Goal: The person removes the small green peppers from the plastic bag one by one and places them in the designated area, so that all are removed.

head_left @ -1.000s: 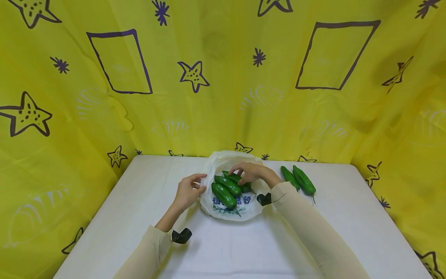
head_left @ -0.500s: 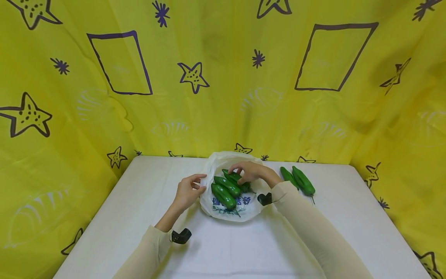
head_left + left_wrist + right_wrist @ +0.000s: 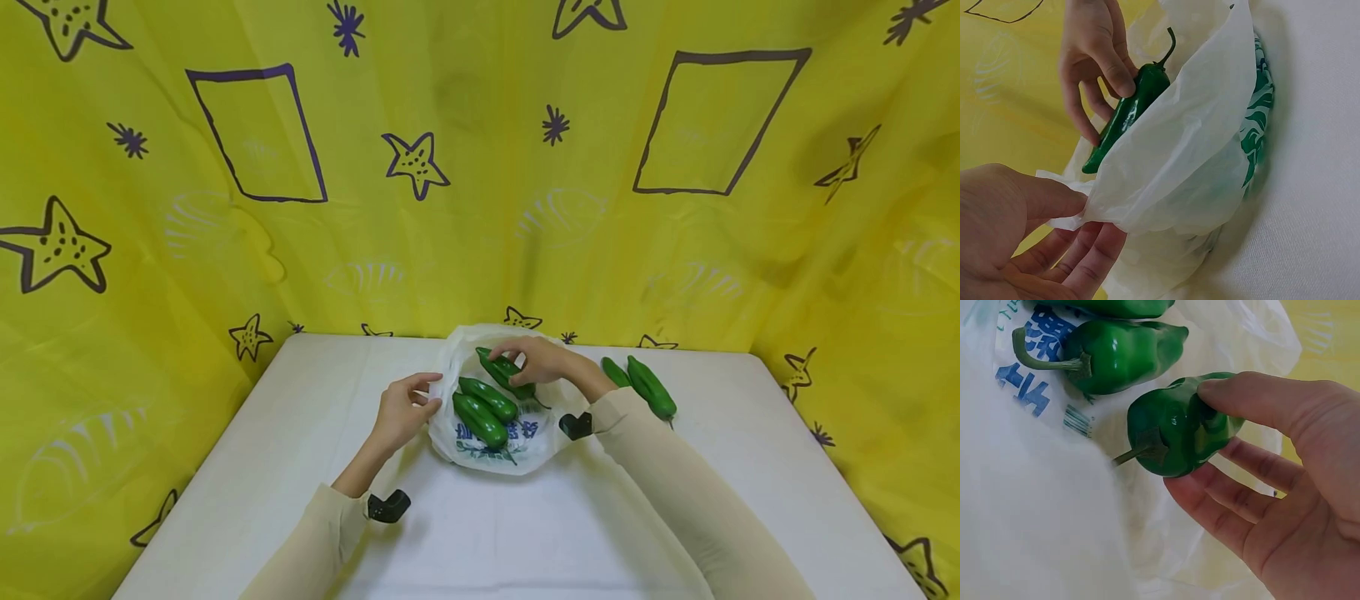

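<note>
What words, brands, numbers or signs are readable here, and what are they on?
Plastic bag: large blue characters, partly covered by green peppers; not clear enough to quote.
Same bag: a small striped patch, like a barcode; any digits too small to read.
Yellow curtain: drawn stars, no words visible.

Yellow cloth (image 3: pixel 480 258) encloses the rear, left and right sides and hangs in soft vertical folds. Its print comprises dark-outlined stars (image 3: pixel 418 165), four-sided outlines (image 3: pixel 742 57), bursts (image 3: pixel 556 125) and pale fish (image 3: pixel 562 215). The white counter (image 3: pixel 217 500) extends rearward to the cloth. Lighting is diffuse; shadows are soft-edged.
</note>
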A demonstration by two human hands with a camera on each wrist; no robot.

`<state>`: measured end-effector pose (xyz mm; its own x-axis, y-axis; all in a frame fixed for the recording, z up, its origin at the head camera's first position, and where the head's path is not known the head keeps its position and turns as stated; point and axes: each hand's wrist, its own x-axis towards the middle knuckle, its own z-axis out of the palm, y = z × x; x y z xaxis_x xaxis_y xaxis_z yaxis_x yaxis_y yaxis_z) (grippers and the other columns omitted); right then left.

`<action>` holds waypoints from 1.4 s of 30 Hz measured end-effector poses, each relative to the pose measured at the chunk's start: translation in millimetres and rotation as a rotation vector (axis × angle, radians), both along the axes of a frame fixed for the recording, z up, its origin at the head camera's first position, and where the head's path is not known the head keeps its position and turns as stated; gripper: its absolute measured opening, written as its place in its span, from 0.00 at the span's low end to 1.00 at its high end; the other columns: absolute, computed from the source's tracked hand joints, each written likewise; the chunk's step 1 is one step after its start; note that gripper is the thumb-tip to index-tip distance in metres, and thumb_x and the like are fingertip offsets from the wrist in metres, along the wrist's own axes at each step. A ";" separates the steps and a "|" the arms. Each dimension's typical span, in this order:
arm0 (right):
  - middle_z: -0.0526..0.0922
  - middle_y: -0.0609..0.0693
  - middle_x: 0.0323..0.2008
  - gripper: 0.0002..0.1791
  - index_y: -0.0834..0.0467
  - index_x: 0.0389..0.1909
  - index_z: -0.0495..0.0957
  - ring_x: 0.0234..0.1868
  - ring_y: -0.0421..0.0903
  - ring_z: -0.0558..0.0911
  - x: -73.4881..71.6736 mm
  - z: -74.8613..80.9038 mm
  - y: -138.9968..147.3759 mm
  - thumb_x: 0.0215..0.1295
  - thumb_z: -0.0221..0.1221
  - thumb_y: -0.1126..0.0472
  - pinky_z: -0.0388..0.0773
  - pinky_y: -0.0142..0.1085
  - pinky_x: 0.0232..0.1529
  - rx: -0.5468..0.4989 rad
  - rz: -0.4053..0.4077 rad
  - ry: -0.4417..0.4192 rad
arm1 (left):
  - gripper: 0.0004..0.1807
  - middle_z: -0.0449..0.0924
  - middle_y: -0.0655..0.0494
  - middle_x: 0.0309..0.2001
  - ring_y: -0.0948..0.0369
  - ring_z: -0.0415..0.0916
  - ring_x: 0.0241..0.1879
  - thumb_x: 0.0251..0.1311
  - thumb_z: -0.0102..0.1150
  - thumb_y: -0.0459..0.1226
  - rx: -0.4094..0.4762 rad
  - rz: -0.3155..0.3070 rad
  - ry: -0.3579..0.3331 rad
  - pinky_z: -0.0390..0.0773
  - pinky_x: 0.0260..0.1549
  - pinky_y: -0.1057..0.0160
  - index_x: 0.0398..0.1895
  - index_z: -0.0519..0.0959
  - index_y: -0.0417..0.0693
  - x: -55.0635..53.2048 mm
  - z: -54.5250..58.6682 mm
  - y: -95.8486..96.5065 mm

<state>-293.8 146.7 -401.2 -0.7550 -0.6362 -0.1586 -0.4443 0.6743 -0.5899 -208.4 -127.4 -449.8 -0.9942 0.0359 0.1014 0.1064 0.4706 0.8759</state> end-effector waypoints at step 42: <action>0.73 0.65 0.64 0.30 0.54 0.71 0.72 0.54 0.63 0.83 13.8 26.3 20.9 0.68 0.66 0.63 0.85 0.49 0.47 -0.386 -0.111 0.006 | 0.22 0.82 0.46 0.46 0.56 0.80 0.38 0.61 0.68 0.27 0.003 -0.003 0.007 0.82 0.29 0.65 0.59 0.83 0.44 0.8 0.6 2.8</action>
<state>-280.1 167.6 -374.9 -0.8225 -0.5628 0.0814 -0.3860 0.4473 -0.8068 -207.5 -124.6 -449.2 -0.9934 0.0383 0.1082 0.1135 0.4678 0.8765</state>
